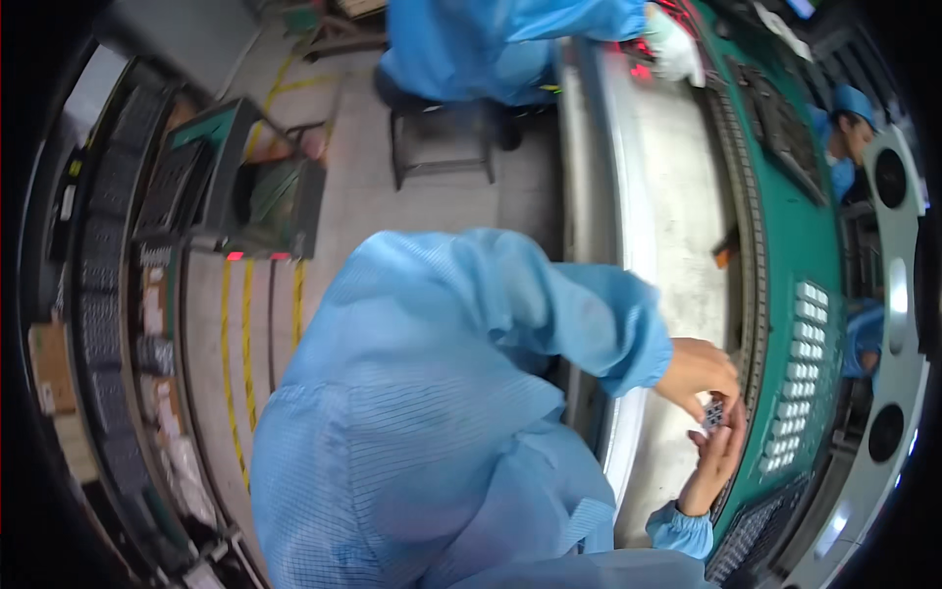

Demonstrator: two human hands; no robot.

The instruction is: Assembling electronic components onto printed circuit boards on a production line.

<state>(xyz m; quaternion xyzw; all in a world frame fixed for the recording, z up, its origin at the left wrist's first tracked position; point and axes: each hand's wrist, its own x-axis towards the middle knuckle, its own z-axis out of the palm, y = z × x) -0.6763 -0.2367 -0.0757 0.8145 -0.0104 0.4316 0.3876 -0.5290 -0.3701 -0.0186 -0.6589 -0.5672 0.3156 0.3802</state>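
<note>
My left hand (697,371) reaches over the pale work surface, its fingers bent round a small dark grey part with light spots (713,412). From the other side my right hand (714,463) meets it, its thumb and fingers closing on the same part. The two hands almost touch, and fingers cover much of the part, so its exact kind does not show. Beside them, on the green bench mat (775,245), lie rows of small white block-shaped pieces (807,353).
A conveyor-like track (751,231) runs along the bench. A dark tray (756,530) lies near my right hand, another dark tray (780,128) farther up. A co-worker in blue (471,49) sits by a stool (442,147). Shelves of black trays (103,294) and a cart (280,206) stand left.
</note>
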